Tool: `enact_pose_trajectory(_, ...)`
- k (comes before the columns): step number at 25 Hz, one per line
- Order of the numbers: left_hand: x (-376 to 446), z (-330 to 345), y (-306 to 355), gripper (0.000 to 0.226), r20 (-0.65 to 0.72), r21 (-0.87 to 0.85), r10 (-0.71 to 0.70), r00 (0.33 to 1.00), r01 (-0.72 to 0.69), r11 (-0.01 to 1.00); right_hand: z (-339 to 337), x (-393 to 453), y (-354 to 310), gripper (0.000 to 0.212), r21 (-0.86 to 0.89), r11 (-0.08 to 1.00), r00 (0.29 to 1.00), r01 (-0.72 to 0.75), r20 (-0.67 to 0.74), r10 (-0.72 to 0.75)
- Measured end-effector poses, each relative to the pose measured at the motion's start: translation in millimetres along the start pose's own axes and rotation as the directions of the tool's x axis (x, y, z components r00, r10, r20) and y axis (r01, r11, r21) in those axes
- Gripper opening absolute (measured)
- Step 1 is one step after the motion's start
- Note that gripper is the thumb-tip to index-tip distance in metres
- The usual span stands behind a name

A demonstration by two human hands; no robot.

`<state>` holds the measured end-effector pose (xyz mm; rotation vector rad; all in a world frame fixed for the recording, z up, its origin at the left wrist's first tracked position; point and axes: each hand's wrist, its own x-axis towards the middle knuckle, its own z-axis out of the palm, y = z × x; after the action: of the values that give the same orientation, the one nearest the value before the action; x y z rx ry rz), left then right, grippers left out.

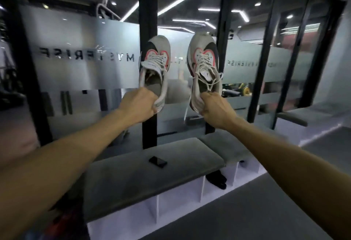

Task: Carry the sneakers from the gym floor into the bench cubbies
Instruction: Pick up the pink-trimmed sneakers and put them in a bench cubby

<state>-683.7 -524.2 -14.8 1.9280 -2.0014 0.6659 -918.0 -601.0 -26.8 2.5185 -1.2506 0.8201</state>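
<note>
Gym bench (152,179) below; left hand (137,105), right hand (216,109) each gripping sneaker (154,72) (206,68) heel; lowering level toward vacant cubbies (178,203) advisable.

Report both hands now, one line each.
Left hand: closed on the left sneaker, at its heel.
Right hand: closed on the right sneaker, at its heel.
</note>
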Motion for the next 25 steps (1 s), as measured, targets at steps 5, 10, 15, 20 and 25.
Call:
enact_pose_trajectory(5,-30.8,-15.0,-27.6,0.019,0.019,0.141,-0.217,0.976,0.213,0.967,34.2,39.3,-30.1,0.017,0.18,0.964,0.979,0.196,0.022,-0.203)
enact_pose_trajectory(10,-60.4,-27.7,-59.3,0.02,0.064,0.238,-0.354,0.933,0.331,0.913,56.6,56.8,-79.6,0.017,0.272,0.918,0.953,0.289,0.005,-0.302)
enact_pose_trajectory(15,-74.0,-12.8,-84.9,0.022,0.058,0.249,-0.415,0.908,0.39,0.886,89.4,72.7,-112.1,0.025,0.292,0.892,0.933,0.346,-0.004,-0.36)
enact_pose_trajectory(20,-64.3,53.7,-111.0,0.022,0.035,0.245,-0.433,0.901,0.412,0.878,162.0,100.1,-114.4,0.025,0.284,0.885,0.924,0.37,-0.015,-0.382)
enact_pose_trajectory(25,-54.4,173.1,-146.1,0.024,-0.004,0.251,-0.455,0.89,0.442,0.861,292.0,126.7,-108.9,0.023,0.284,0.869,0.912,0.405,-0.062,-0.405)
